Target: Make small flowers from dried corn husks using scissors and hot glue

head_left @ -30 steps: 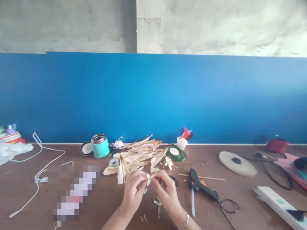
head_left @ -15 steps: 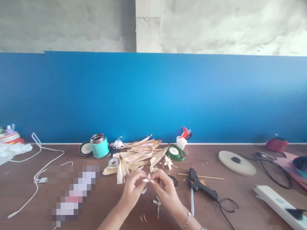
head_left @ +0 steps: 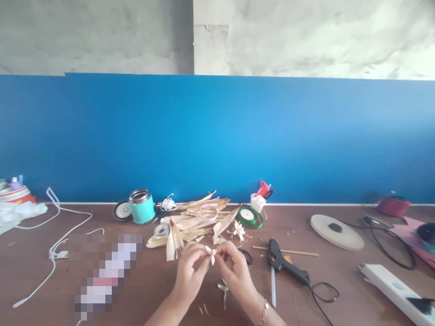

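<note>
Between my two hands is a small pale flower made of pointed corn husk petals [head_left: 212,254]. My left hand [head_left: 190,269] pinches it from the left with thumb and forefinger, and my right hand [head_left: 235,269] pinches it from the right. The fingertips cover part of it. Just beyond the hands lies a heap of dry corn husks [head_left: 190,222], with one frayed husk piece [head_left: 174,242] at its front. A finished-looking husk flower [head_left: 238,231] rests behind my right hand. Husk scraps [head_left: 224,290] lie on the table below.
To the right lie a black glue gun [head_left: 287,265] with its cord, a wooden stick [head_left: 302,252] and a white power strip [head_left: 396,287]. Green ribbon [head_left: 249,217], a white cup of pens [head_left: 257,203] and an uncovered turquoise jar [head_left: 142,210] stand along the blue partition [head_left: 217,136].
The small husk flower has turned between my fingertips, so its petals point differently. A loose petal seen under it earlier no longer shows. Both hands stay nearly in place.
</note>
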`<control>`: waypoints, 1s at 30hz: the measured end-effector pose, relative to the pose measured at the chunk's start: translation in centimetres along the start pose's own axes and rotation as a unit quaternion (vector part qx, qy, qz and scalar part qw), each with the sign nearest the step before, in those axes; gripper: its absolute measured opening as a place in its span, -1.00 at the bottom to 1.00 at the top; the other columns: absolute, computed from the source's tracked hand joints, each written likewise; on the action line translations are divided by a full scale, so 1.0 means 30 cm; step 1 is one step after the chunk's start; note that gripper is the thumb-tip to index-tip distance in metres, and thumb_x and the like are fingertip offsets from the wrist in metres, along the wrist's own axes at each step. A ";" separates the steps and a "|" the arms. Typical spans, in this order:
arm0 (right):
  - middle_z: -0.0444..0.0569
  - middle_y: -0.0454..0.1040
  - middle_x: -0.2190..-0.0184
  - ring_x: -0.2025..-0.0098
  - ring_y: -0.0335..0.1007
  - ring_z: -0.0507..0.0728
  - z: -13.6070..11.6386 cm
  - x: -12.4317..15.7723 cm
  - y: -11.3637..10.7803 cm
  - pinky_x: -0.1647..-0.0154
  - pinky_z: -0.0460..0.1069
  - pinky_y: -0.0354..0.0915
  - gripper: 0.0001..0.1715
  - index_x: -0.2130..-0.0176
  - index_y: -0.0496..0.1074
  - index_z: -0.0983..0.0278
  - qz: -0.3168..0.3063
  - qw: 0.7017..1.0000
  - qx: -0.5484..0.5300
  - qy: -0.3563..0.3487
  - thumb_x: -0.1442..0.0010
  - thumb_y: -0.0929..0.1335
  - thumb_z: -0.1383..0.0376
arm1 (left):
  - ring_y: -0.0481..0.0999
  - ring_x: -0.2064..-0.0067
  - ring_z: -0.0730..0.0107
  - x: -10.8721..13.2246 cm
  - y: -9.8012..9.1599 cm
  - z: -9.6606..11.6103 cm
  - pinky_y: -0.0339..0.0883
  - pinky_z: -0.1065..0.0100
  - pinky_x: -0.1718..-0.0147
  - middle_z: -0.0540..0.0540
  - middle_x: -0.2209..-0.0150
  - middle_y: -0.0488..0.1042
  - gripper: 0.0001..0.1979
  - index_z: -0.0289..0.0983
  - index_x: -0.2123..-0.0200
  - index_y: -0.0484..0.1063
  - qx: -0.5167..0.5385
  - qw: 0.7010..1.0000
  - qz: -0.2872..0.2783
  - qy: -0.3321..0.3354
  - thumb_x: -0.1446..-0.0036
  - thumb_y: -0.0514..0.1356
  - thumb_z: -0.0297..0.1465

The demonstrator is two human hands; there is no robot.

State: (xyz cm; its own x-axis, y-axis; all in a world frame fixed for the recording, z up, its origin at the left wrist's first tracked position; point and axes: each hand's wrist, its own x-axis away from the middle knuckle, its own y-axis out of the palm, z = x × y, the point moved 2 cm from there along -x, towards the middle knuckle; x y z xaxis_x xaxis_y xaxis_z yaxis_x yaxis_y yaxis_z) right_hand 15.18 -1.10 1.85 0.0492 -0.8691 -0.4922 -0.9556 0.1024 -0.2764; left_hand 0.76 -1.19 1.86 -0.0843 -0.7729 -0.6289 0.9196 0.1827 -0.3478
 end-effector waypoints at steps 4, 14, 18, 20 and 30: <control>-0.12 0.40 0.49 0.45 0.29 0.03 0.002 0.003 -0.002 0.43 -0.11 0.22 -0.92 0.40 0.37 0.25 0.005 0.999 0.015 -0.028 -0.11 0.29 0.40 | 0.45 0.26 0.29 0.005 0.003 -0.010 0.32 0.30 0.24 -0.05 0.39 0.50 -0.85 -0.22 0.46 0.44 -0.006 1.000 0.007 0.001 -0.16 0.15 -0.41; -0.10 0.41 0.52 0.46 0.28 0.05 -0.021 0.007 -0.005 0.45 -0.10 0.20 -0.85 0.45 0.38 0.24 0.019 0.992 0.071 -0.098 -0.12 0.30 0.43 | 0.45 0.28 0.30 0.005 -0.005 -0.004 0.30 0.29 0.26 -0.06 0.39 0.49 -0.85 -0.22 0.44 0.44 -0.036 0.999 0.001 0.028 -0.18 0.13 -0.42; -0.09 0.41 0.53 0.47 0.27 0.06 -0.031 0.006 -0.005 0.46 -0.09 0.19 -0.84 0.46 0.39 0.24 0.023 0.992 0.070 -0.105 -0.12 0.29 0.42 | 0.44 0.28 0.30 0.003 -0.008 0.002 0.30 0.30 0.27 -0.05 0.40 0.49 -0.85 -0.22 0.43 0.43 -0.046 0.998 -0.001 0.040 -0.18 0.13 -0.44; -0.09 0.41 0.54 0.47 0.28 0.06 -0.030 0.004 -0.004 0.46 -0.08 0.19 -0.84 0.47 0.40 0.24 0.024 0.993 0.061 -0.095 -0.13 0.30 0.40 | 0.44 0.29 0.30 0.002 -0.006 0.001 0.30 0.30 0.27 -0.05 0.40 0.49 -0.85 -0.23 0.44 0.42 -0.046 0.998 0.002 0.040 -0.18 0.13 -0.45; -0.08 0.48 0.50 0.46 0.33 0.05 -0.014 0.007 0.004 0.43 -0.09 0.23 -0.85 0.43 0.46 0.26 -0.002 0.999 0.023 -0.024 -0.14 0.31 0.34 | 0.44 0.28 0.29 0.010 0.002 -0.005 0.31 0.30 0.27 -0.05 0.41 0.46 -0.86 -0.22 0.43 0.40 -0.038 0.999 0.019 0.010 -0.17 0.11 -0.45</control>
State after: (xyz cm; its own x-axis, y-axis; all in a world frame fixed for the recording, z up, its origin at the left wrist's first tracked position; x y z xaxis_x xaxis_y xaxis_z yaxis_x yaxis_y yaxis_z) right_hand 14.96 -1.48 2.05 0.0673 -0.8457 -0.5294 -0.9411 0.1224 -0.3152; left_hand 0.74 -1.32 1.55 -0.0577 -0.7520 -0.6566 0.8905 0.2585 -0.3743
